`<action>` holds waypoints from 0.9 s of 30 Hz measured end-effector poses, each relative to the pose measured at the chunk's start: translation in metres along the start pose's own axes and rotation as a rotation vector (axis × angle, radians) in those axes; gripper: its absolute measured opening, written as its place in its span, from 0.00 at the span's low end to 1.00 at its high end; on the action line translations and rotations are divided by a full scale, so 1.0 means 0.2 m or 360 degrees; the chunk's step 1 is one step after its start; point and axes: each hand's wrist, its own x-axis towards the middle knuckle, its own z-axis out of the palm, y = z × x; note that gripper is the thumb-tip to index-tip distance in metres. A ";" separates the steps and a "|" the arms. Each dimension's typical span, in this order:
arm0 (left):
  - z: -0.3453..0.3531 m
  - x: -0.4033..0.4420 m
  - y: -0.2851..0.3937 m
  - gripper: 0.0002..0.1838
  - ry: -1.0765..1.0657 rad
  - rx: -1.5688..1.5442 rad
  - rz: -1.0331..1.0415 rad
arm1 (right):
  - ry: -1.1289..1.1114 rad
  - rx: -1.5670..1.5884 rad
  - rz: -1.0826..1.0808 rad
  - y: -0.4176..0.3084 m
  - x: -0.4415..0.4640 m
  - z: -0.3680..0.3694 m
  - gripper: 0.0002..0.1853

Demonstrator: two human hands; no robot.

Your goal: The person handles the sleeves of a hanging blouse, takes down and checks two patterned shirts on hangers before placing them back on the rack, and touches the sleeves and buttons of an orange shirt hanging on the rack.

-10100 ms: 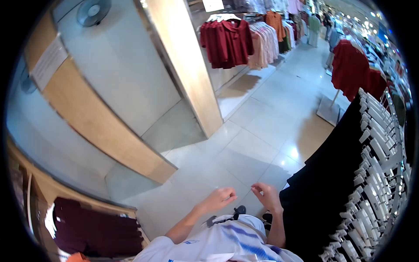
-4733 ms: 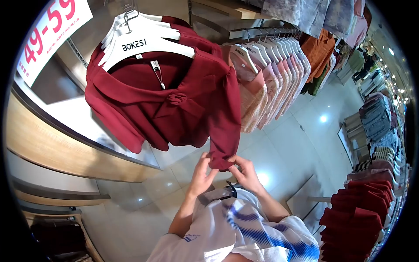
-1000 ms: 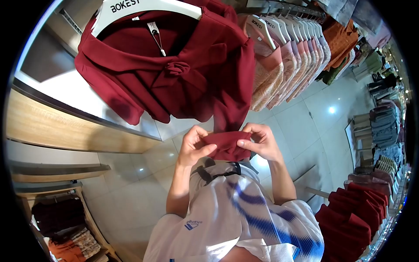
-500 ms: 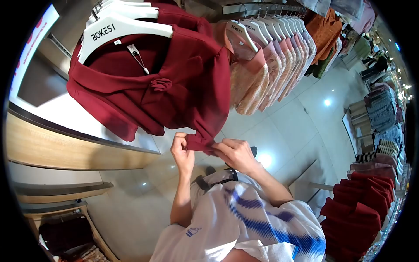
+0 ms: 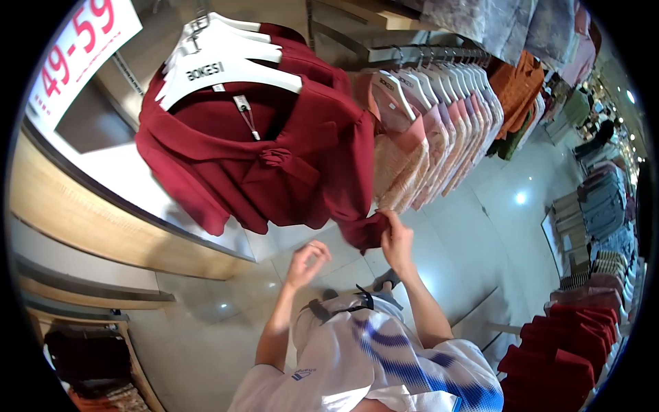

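A dark red blouse [image 5: 226, 158] with a fabric rose at the neckline hangs on a white hanger [image 5: 237, 74] at the upper left, a small tag inside its collar. My right hand [image 5: 398, 244] pinches the cuff of the blouse's sleeve [image 5: 360, 230] and draws it out to the right. Left of the cuff, my left hand [image 5: 307, 264] is apart from the fabric, with fingers loosely curled and parted and nothing in them.
Pink patterned blouses [image 5: 439, 141] hang right of the red ones, with an orange garment [image 5: 515, 93] beyond. A price sign [image 5: 79, 55] stands upper left. Red clothes [image 5: 549, 357] hang lower right. Folded dark clothes [image 5: 89, 360] lie on a shelf lower left.
My left hand has let go of the cuff and moved away from it. My right hand has shifted right with the cuff. The view has tilted, showing more of the hangers and sign.
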 end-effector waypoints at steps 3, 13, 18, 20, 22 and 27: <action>-0.35 -0.06 -0.32 0.05 0.0573 0.0039 -0.0527 | -0.0242 0.0202 0.0266 0.03 0.03 -0.04 0.25; -0.97 -0.05 -0.84 0.25 0.0968 0.0402 -0.0482 | -0.0293 0.0689 0.0498 0.28 -0.06 0.08 0.22; -0.82 -0.13 -0.77 0.21 0.0768 0.0369 -0.0828 | -0.0207 0.0598 0.0476 0.32 -0.04 0.07 0.21; -0.76 -0.22 -0.72 0.20 0.0678 0.0253 -0.0819 | -0.0231 0.0291 0.0330 0.31 -0.05 0.05 0.23; -0.63 -0.25 -0.51 0.15 0.0642 0.0127 -0.0780 | -0.0299 0.0180 0.0326 0.34 -0.07 0.06 0.25; -0.35 -0.32 -0.23 0.14 0.0806 -0.0077 -0.0863 | -0.0209 -0.0166 -0.0051 0.15 -0.05 0.10 0.29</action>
